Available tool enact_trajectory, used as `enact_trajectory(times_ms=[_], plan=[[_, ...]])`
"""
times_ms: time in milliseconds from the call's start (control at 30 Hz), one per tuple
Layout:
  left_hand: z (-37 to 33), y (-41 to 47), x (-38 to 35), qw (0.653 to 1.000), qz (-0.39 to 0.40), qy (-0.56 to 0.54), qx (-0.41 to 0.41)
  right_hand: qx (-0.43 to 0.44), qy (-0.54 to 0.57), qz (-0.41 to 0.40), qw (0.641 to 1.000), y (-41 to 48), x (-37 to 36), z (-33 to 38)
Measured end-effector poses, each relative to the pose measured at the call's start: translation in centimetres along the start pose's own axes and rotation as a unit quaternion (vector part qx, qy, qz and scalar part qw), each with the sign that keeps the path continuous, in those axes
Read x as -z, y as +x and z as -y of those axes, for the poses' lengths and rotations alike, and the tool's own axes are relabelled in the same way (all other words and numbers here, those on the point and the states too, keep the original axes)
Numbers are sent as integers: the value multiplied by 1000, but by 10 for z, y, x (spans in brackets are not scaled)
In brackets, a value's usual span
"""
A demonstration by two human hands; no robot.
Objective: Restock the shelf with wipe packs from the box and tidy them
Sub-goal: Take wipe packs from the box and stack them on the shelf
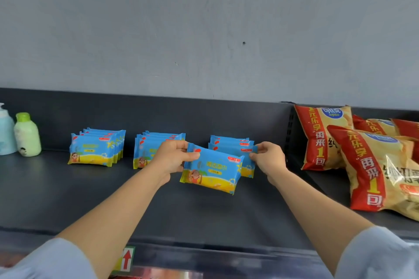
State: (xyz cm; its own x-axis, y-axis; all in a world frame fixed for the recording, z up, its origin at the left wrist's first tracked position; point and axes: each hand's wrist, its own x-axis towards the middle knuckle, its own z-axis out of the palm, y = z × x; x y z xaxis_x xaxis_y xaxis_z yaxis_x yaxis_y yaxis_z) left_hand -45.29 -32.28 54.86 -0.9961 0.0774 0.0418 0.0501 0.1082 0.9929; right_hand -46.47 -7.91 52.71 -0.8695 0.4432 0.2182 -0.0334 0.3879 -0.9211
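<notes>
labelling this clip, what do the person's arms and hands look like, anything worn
Both hands, the left hand and the right hand, are bare: no gloves, and no rings or watch visible. The forearms are uncovered. Loose light blue-grey sleeves end around the elbows, plain, with no visible print or markings.

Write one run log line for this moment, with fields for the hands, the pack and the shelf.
left hand: grips wipe pack | right hand: grips front pack of right row | shelf: three rows standing
</notes>
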Motion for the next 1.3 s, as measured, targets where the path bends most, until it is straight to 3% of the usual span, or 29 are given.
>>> enact_trajectory(times_ms=[933,1200,1300], plan=[[7,55,-27,999,31,38,-4,-16,-103,-22,994,40,-14,-11],[14,70,-54,999,16,27,-22,-71,-42,15,996,38,-2,-17],[22,79,-62,991,-39,113,-66,-82,-5,20,996,35,3,-14]])
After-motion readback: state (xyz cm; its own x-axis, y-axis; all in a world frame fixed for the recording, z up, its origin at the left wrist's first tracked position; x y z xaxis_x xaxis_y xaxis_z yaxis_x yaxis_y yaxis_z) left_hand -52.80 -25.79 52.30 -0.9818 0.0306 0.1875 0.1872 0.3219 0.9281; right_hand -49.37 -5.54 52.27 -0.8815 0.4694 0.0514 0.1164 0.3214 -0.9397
